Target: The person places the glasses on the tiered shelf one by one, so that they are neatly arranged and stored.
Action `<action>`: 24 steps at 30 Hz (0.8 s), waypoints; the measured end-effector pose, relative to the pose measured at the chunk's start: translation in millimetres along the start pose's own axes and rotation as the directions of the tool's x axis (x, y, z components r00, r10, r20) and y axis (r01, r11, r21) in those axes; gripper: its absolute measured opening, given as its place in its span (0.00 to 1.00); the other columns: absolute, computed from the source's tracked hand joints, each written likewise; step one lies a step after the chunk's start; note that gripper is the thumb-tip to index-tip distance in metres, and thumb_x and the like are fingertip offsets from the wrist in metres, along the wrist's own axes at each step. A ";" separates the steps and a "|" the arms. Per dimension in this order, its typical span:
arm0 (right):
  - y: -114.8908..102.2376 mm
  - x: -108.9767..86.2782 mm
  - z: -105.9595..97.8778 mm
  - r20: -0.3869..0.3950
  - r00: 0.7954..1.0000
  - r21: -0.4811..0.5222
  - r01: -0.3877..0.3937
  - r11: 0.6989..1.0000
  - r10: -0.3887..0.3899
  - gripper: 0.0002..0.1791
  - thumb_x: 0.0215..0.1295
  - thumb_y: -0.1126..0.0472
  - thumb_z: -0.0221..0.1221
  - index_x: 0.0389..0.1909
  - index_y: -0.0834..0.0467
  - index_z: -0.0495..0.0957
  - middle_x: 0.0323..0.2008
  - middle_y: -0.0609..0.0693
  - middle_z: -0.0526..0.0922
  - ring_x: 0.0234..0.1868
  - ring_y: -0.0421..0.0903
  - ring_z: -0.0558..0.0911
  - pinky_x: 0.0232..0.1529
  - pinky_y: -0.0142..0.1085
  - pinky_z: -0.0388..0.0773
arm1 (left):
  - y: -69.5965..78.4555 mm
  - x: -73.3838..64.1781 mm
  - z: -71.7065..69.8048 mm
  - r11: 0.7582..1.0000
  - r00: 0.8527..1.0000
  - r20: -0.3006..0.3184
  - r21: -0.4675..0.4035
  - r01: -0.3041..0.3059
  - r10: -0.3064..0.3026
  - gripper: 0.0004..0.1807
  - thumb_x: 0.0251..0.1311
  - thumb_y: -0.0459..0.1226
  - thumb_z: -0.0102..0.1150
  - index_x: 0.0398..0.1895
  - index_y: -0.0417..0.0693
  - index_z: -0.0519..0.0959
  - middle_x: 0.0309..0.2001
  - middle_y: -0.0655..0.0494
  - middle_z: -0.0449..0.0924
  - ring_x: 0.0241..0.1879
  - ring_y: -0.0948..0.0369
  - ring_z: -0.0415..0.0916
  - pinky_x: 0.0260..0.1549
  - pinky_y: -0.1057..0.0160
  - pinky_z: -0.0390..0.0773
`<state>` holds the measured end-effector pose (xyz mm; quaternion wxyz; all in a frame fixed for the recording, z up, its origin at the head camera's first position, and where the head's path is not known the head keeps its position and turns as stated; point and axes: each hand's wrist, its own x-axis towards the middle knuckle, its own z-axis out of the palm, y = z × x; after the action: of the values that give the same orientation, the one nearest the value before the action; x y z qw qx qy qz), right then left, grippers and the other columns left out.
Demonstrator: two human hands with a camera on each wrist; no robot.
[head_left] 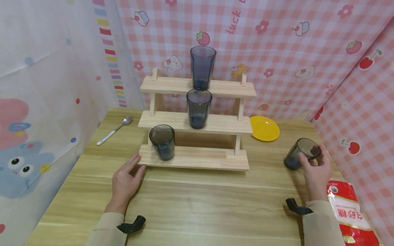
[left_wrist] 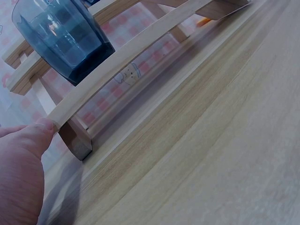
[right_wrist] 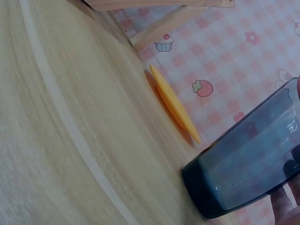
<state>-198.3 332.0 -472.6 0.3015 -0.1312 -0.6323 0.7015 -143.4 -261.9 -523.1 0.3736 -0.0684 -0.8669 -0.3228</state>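
Note:
In the head view my right hand (head_left: 317, 176) grips a smoky tinted glass tumbler (head_left: 295, 158), tilted, at the right of the table. The same tumbler (right_wrist: 248, 154) fills the lower right of the right wrist view. My left hand (head_left: 127, 179) touches the left end of the bottom board of a three-tier wooden shelf (head_left: 197, 164), its thumb near the front corner. Similar tumblers stand upright, one per tier: bottom tier tumbler (head_left: 163, 141) at left, middle tier tumbler (head_left: 199, 109), top tier tumbler (head_left: 203, 66).
A yellow plate (head_left: 265, 129) lies right of the shelf. At the left rear lies a spoon (head_left: 115, 130) with a patterned handle. A red and white sugar bag (head_left: 352, 212) lies beside my right forearm. Checked cloth (head_left: 277, 51) hangs behind and to the right.

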 end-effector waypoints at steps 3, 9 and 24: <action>0.7 -1.2 1.6 0.015 1.000 -0.008 -0.021 1.000 0.022 0.39 0.50 0.76 0.68 0.65 0.57 0.68 0.59 0.54 0.73 0.62 0.46 0.69 0.55 0.23 0.71 | 0.0 -0.1 0.3 1.000 1.000 0.004 0.003 0.004 -0.004 0.22 0.48 0.33 0.73 0.50 0.39 0.82 0.53 0.47 0.81 0.49 0.47 0.80 0.57 0.76 0.67; 1.9 -9.1 8.3 0.103 0.994 -0.081 -0.037 0.996 0.045 0.40 0.52 0.73 0.69 0.67 0.53 0.68 0.60 0.51 0.74 0.61 0.43 0.69 0.55 0.22 0.69 | 0.3 0.0 0.0 1.000 1.000 0.004 -0.006 0.009 -0.009 0.22 0.48 0.33 0.73 0.50 0.39 0.82 0.53 0.47 0.81 0.50 0.47 0.80 0.57 0.77 0.67; 12.9 -28.7 34.6 0.326 0.945 -0.168 0.057 0.984 0.001 0.41 0.51 0.75 0.69 0.67 0.56 0.67 0.60 0.55 0.75 0.58 0.42 0.72 0.50 0.21 0.72 | -0.1 -0.3 -0.3 1.000 1.000 0.006 0.003 0.005 -0.005 0.23 0.48 0.34 0.73 0.50 0.40 0.82 0.53 0.47 0.81 0.50 0.46 0.80 0.57 0.75 0.68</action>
<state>-198.8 287.0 -485.0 0.1906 -0.0307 -0.7344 0.6507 -143.0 -262.1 -523.2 0.3703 -0.0665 -0.8687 -0.3222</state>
